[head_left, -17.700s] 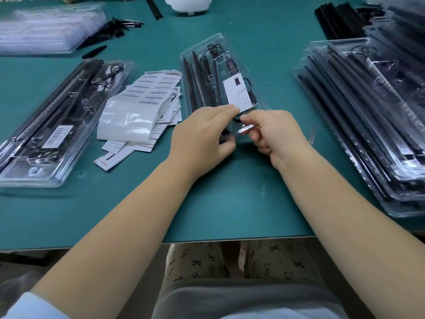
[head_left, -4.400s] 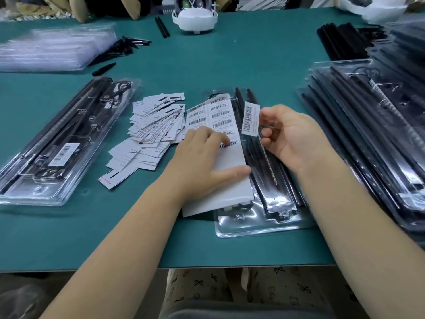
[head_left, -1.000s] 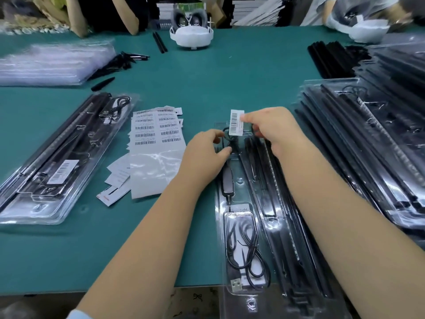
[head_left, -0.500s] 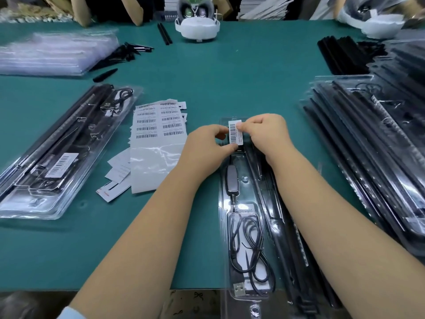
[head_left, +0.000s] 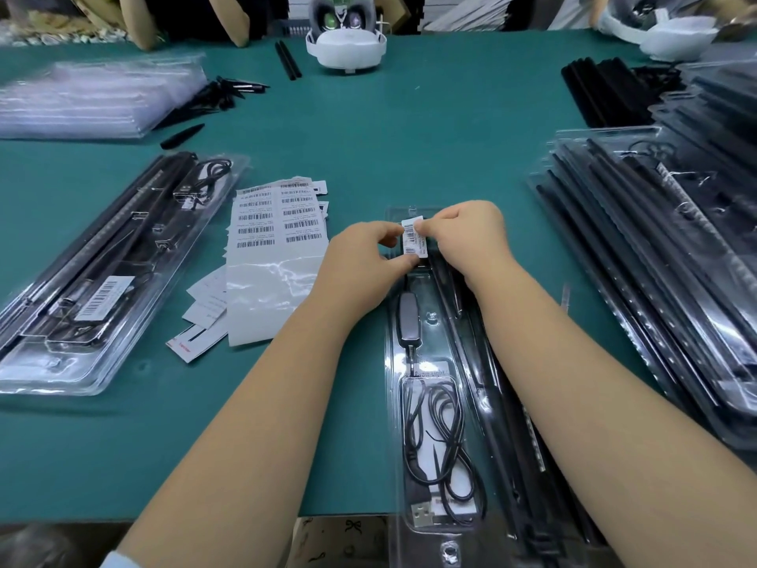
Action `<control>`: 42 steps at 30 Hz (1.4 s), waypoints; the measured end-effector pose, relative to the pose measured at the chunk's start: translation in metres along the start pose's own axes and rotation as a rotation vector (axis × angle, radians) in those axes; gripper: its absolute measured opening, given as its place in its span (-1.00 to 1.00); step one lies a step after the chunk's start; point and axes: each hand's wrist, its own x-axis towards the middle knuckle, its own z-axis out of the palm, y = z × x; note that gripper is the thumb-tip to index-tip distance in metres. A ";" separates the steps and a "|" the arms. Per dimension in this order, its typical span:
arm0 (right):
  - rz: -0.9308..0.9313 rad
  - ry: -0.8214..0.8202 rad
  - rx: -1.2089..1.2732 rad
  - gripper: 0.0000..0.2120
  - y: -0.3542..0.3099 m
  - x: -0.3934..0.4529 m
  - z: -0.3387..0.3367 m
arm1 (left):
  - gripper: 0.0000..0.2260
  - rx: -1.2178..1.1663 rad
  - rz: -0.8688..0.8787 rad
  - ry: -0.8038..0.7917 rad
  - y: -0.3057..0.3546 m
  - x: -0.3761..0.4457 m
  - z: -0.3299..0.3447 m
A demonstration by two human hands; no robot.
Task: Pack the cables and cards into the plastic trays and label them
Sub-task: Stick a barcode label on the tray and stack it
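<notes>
Green worktop (head_left: 409, 137) fills the frame. At left lies a labelled tray (head_left: 102, 280); beside it, a label sheet (head_left: 278, 256). In the centre, the left hand (head_left: 360, 260) and right hand (head_left: 471, 235) both pinch one label (head_left: 414, 239) over the far end of the packed tray (head_left: 434, 403), probably to place it squarely. Trays (head_left: 655, 260) stack at right.

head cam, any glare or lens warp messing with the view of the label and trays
Head view: glare streaks the bare backing of the label sheet and the stacked trays at right; the barcode label, pinched by left hand and right hand, shows its bars but the small print is unreadable; wide-angle warp stretches the centre tray at the bottom edge.
</notes>
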 end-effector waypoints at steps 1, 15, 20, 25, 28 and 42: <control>0.001 0.000 -0.013 -0.75 -0.001 0.000 0.000 | -0.68 0.004 0.000 -0.002 0.000 0.000 0.000; -0.094 -0.050 -0.406 -0.74 -0.010 0.000 0.001 | -0.91 0.063 -0.030 -0.007 0.000 0.000 -0.001; -0.071 0.072 -0.242 -0.53 -0.006 0.004 0.007 | -0.78 0.074 -0.020 0.004 0.003 -0.002 -0.001; -0.171 0.069 -0.304 -0.81 0.001 0.005 0.010 | -0.86 0.089 0.021 0.012 0.003 -0.004 0.001; -0.192 0.052 -0.175 -0.73 0.005 0.006 0.005 | -0.62 0.295 0.099 -0.050 0.004 -0.007 0.007; -0.058 0.117 0.375 -0.73 0.006 0.007 -0.002 | -0.23 0.548 0.090 -0.299 0.001 -0.009 0.017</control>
